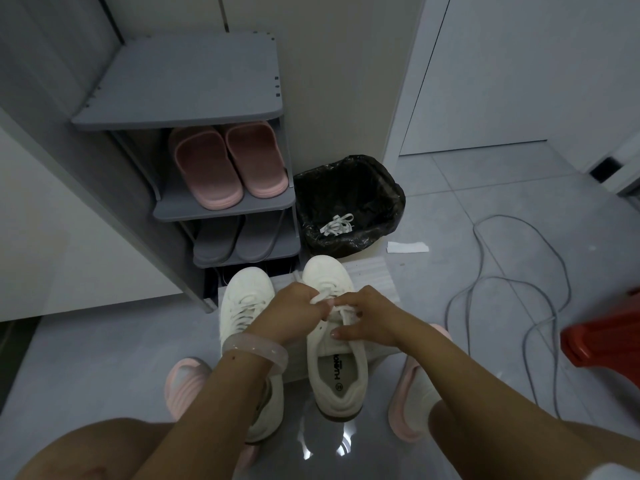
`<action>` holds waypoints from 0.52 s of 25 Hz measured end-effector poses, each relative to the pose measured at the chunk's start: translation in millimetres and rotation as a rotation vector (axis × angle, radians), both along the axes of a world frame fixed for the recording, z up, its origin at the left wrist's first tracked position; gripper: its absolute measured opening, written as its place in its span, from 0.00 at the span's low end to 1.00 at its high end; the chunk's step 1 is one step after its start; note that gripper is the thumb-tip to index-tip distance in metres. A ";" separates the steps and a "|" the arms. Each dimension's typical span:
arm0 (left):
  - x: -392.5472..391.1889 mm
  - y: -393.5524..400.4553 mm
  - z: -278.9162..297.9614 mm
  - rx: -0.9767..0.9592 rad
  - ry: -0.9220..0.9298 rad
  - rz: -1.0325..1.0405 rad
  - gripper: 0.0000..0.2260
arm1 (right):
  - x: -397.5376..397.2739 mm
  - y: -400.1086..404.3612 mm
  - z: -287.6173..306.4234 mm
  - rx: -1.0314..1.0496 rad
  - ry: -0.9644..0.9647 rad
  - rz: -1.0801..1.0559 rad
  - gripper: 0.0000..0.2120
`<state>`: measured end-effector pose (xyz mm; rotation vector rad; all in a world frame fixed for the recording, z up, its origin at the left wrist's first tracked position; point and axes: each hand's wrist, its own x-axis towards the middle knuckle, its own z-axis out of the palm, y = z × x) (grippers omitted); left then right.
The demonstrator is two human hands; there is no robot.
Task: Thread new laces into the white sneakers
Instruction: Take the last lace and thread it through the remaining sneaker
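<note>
Two white sneakers stand side by side on the grey floor, toes pointing away from me. The left sneaker point(244, 299) is laced. Over the tongue of the right sneaker point(337, 372), both my hands work a white lace point(320, 299). My left hand point(294, 313) pinches the lace above the eyelets. My right hand point(372, 318) pinches the lace's other part, its thumb lying along the shoe's collar. A translucent bangle point(256, 349) sits on my left wrist.
A grey shoe rack point(180, 116) with pink slippers point(227, 164) and grey slippers stands ahead on the left. A black-lined bin point(346, 202) holds an old white lace point(337, 223). Grey cables point(502, 289) loop on the right floor beside a red stool point(606, 337). A white paper scrap point(407, 247) lies near the bin.
</note>
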<state>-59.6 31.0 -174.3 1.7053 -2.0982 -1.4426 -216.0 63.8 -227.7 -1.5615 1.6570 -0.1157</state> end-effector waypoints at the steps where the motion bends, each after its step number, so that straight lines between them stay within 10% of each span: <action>1: 2.1 -1.6 0.7 -0.017 -0.022 -0.012 0.13 | 0.9 0.2 1.5 -0.002 0.044 0.005 0.30; 13: 34.4 -15.9 59.6 0.085 0.280 0.180 0.16 | 1.5 3.9 2.1 0.052 -0.004 -0.037 0.32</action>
